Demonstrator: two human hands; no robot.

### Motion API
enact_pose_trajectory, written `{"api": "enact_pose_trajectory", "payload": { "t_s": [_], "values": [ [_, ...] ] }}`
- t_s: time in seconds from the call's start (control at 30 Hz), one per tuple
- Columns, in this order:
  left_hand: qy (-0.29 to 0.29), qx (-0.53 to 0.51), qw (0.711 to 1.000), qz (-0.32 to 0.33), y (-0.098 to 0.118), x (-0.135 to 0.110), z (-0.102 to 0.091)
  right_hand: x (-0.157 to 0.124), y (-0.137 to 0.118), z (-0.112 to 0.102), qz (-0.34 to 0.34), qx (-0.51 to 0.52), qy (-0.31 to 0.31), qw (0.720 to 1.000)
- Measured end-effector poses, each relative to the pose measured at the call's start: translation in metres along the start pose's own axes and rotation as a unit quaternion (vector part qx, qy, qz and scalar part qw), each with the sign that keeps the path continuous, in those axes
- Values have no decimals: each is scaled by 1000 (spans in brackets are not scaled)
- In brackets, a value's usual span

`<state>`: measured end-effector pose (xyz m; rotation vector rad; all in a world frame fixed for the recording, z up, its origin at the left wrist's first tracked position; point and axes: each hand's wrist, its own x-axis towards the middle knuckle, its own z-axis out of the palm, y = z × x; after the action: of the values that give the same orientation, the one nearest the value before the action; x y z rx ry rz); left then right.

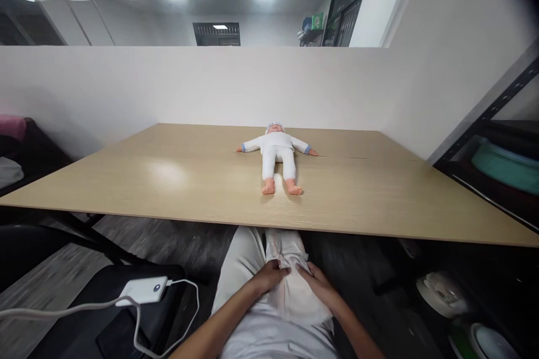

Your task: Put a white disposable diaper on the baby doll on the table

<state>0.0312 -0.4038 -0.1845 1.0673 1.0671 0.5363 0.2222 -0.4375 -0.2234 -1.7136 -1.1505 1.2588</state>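
Over my lap, below the table's front edge, lies a pale, thin, partly see-through bag [295,297], crumpled. My left hand [272,276] pinches its left side, thumb and fingers closed on the material. On its right side my right hand [316,280] grips it too, fingers closed. What the bag may contain, I cannot make out. A baby doll [278,151] in a white outfit with blue cuffs lies on its back on the table, arms spread and bare feet toward me, apart from both hands.
The wooden table [126,179] meets a white half wall [236,87]. Left of my legs, a black chair [168,286] bears a white power bank [145,290] with a cable [84,307]. A shelf with a green basin [505,165] stands at the right.
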Motion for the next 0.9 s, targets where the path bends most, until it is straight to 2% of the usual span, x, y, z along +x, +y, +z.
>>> {"api": "enact_pose_trajectory", "payload": {
  "t_s": [0.07, 0.17, 0.27, 0.33, 0.43, 0.5, 0.6, 0.67, 0.77, 0.83, 0.9],
  "values": [
    [-9, -19, 999, 29, 14, -30, 7, -22, -15, -6, -13, 27, -21, 999],
    [-1, -20, 993, 117, 40, -99, 15, -83, -39, -22, -55, 99, -54, 992],
    [32, 61, 979, 194, 66, -162, 21, -143, -68, -37, -31, 125, 32, 991],
    [53, 90, 966, 236, 81, -182, 22, -163, -92, -41, -53, 104, 59, 991],
    [69, 72, 959, 266, 100, -177, 18, -152, -130, -36, -112, 98, 17, 989],
    [63, 39, 960, 272, 110, -160, 11, -130, -152, -29, -148, 103, -20, 983],
    [64, -4, 965, 255, 117, -131, -1, -98, -169, -17, -180, 90, -31, 979],
    [73, -35, 969, 233, 113, -115, -8, -83, -168, -11, -185, 58, -23, 981],
    [84, -90, 972, 199, 97, -97, -12, -69, -153, -8, -179, -41, 4, 983],
    [83, -116, 973, 181, 85, -89, -11, -64, -139, -8, -179, -122, 54, 975],
    [78, -127, 974, 173, 75, -85, -9, -62, -125, -10, -194, -188, 124, 955]
  ]
}}
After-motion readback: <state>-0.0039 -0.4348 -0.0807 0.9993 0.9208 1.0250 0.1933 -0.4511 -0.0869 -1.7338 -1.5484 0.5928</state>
